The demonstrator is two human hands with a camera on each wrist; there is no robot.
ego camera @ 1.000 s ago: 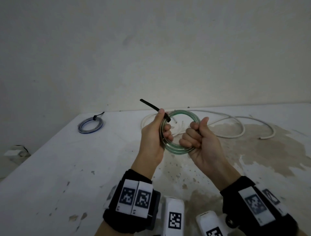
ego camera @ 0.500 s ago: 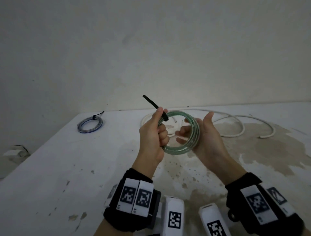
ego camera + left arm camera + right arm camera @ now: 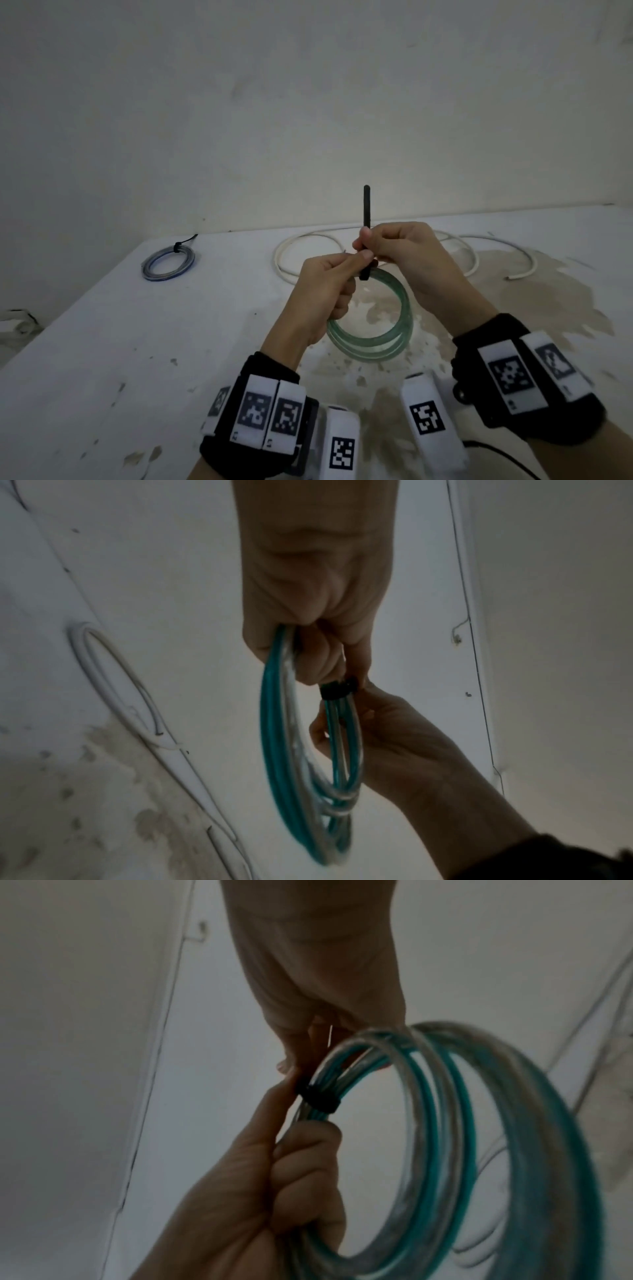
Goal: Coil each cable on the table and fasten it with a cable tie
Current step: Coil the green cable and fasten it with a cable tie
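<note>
A green-and-clear cable coil [image 3: 370, 351] hangs in the air above the table, in front of me. My left hand [image 3: 346, 274] grips its upper left part, fingers curled round the strands [image 3: 294, 1153]. A black cable tie [image 3: 367, 209] is wrapped round the strands at the top of the coil [image 3: 337, 689], and its tail stands straight up. My right hand [image 3: 368, 241] pinches that tail just above the wrap [image 3: 318, 1097]. A loose white cable [image 3: 278, 262] lies spread on the table behind my hands.
A blue coil [image 3: 146, 269] with a black tie on it lies at the table's far left corner. The white table [image 3: 137, 342] is stained brown at the middle and right. A wall stands right behind its far edge.
My right hand left the coil's side and took hold of the tie tail. The tail swung from up-left to straight up. The coil now hangs lower, from my left hand.
</note>
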